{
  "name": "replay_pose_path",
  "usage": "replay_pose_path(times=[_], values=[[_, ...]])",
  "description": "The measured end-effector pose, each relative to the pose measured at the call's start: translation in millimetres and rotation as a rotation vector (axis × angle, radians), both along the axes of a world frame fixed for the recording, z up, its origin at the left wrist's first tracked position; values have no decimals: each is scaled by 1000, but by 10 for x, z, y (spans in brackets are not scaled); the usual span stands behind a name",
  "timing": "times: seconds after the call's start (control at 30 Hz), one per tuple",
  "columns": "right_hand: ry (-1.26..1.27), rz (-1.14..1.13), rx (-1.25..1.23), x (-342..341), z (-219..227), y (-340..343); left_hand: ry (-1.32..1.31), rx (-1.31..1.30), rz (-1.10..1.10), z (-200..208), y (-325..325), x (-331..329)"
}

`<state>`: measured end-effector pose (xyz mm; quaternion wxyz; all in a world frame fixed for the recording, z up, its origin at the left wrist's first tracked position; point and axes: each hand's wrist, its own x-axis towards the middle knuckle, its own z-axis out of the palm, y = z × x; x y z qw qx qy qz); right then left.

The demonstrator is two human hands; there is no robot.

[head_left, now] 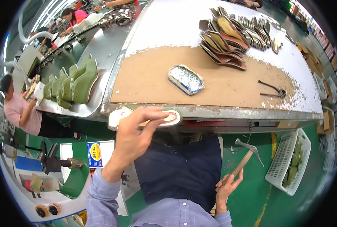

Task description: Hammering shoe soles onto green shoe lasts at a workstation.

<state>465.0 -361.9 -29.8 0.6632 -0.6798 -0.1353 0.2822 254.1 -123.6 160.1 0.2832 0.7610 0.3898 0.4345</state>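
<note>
A green shoe on a last (173, 118) lies sole up along the near edge of the workbench, its pale underside outlined in red. My left hand (134, 134) is over its middle, thumb and fingertips brought close together in a pinch. Whatever may be between them is too small to make out. Low on the right, my right hand (229, 186) is closed round the wooden handle of a hammer (244, 160), its metal head raised and apart from the shoe. On the brown board (145, 85) sits a cut-down container (186, 79) of small silvery bits.
Pincers (275, 90) lie at the board's right, and stacked curved soles (225, 41) stand farther back. Green shoes (77, 83) line the left metal table, beside a co-worker (21, 108). A white basket (289, 162) of green pieces is on the floor at right.
</note>
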Motion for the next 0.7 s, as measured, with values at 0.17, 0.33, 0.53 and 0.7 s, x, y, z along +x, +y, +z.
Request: replay_pose_path(times=[0.17, 0.33, 0.53, 0.7], values=[[-43, 92, 11, -24, 101, 87, 300, 85, -27, -258, 271, 19], [-103, 171, 36, -32, 229, 183, 340, -93, -5, -253, 322, 59], [-177, 242, 62, -27, 434, 270, 400, -139, 5, -217, 327, 108], [-266, 360, 162, 35, 588, 359, 400, -172, 11, -212, 310, 79]])
